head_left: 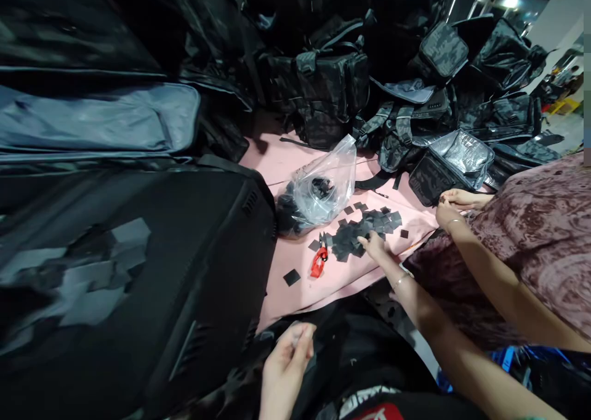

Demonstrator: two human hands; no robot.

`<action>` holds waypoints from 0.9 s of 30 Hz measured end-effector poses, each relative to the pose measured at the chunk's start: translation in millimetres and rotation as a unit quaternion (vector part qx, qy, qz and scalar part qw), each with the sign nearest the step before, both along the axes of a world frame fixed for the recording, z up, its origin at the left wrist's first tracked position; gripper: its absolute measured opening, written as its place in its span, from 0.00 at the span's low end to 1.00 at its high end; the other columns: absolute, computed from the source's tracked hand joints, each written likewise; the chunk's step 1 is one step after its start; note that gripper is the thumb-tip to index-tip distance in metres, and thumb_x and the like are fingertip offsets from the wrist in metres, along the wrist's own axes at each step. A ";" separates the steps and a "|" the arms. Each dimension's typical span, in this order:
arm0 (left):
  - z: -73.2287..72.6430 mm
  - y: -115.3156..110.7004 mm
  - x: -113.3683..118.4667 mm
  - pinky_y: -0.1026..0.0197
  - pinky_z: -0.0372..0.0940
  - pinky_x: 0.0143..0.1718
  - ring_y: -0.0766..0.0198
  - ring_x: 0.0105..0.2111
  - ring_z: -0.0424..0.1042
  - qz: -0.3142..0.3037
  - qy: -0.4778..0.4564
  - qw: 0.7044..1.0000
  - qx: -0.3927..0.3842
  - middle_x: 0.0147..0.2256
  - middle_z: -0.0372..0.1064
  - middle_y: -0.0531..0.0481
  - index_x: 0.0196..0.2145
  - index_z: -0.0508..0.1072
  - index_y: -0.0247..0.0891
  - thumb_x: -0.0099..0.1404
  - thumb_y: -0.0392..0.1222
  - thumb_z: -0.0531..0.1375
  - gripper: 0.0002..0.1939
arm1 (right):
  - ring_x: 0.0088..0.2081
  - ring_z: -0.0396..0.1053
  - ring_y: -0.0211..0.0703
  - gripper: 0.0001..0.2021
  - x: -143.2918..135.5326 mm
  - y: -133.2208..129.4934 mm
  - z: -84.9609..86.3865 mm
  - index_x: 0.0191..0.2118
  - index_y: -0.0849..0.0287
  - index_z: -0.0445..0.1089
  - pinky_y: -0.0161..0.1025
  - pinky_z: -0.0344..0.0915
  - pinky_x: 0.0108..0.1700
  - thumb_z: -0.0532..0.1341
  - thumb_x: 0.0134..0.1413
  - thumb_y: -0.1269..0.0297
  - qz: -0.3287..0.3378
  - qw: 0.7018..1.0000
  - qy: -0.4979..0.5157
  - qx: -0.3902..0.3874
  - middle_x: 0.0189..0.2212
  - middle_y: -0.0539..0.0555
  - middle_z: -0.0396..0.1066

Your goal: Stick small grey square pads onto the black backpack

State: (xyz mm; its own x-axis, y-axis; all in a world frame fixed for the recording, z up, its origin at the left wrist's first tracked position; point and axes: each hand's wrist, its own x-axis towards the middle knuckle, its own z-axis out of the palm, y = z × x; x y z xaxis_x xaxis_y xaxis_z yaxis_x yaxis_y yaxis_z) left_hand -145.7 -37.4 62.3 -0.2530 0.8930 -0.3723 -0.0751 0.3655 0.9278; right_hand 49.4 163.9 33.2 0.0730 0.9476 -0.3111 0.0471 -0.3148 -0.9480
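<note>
My left hand (287,363) is near the bottom middle, above my dark clothing. Its thumb and fingers are pinched together; a pale, thin bit shows at the fingertips, too small to name. My right hand (375,247) reaches to the lower edge of a loose pile of black square patches (355,236) on the pink cloth. Its fingers are stretched out and touch the patches. Left of the pile lie small snips (322,242) with a red ribbon (318,263). A clear plastic bag (327,189) with black pieces in it stands behind them.
A large black bag (221,235) fills the left, with grey patches (96,272) on top. Camouflage backpacks (318,87) are heaped at the back. On the right, another person's hands (451,207) work near a small camouflage case (431,177). A single patch (292,277) lies on the pink cloth (281,306).
</note>
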 end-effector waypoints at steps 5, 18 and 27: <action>-10.0 4.5 1.2 0.67 0.48 0.17 0.72 0.16 0.51 -0.003 -0.016 1.000 -0.001 0.17 0.56 0.59 0.30 0.70 0.36 0.50 0.60 0.62 0.23 | 0.26 0.66 0.35 0.13 10.7 -26.8 -5.7 0.36 0.62 0.67 0.33 0.62 0.27 0.64 0.43 0.63 0.045 0.985 0.162 -0.032 0.27 0.52 0.69; 12.4 25.2 32.7 0.65 0.56 0.24 0.69 0.20 0.58 -0.006 0.005 0.998 0.064 0.21 0.63 0.55 0.37 0.72 0.36 0.55 0.52 0.61 0.18 | 0.14 0.53 0.28 0.22 -32.9 -126.0 21.1 0.51 0.62 0.61 0.28 0.48 0.17 0.59 0.53 0.56 0.235 0.956 0.178 -0.002 0.16 0.43 0.62; 5.7 24.9 17.3 0.68 0.51 0.19 0.75 0.18 0.54 0.114 -0.265 0.956 0.046 0.21 0.59 0.57 0.23 0.67 0.34 0.50 0.48 0.67 0.16 | 0.16 0.56 0.29 0.15 -32.2 -122.7 23.6 0.47 0.60 0.59 0.29 0.50 0.18 0.55 0.56 0.60 0.332 0.927 0.177 0.004 0.21 0.46 0.66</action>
State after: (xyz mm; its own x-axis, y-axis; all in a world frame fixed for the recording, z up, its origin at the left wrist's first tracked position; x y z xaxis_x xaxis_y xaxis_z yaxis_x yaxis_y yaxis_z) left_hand -128.4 -12.5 68.0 -0.2425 0.8722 -0.4248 -0.6118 0.2023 0.7647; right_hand 17.3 41.1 56.8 -0.6318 0.7495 -0.1978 -0.0858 -0.3212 -0.9431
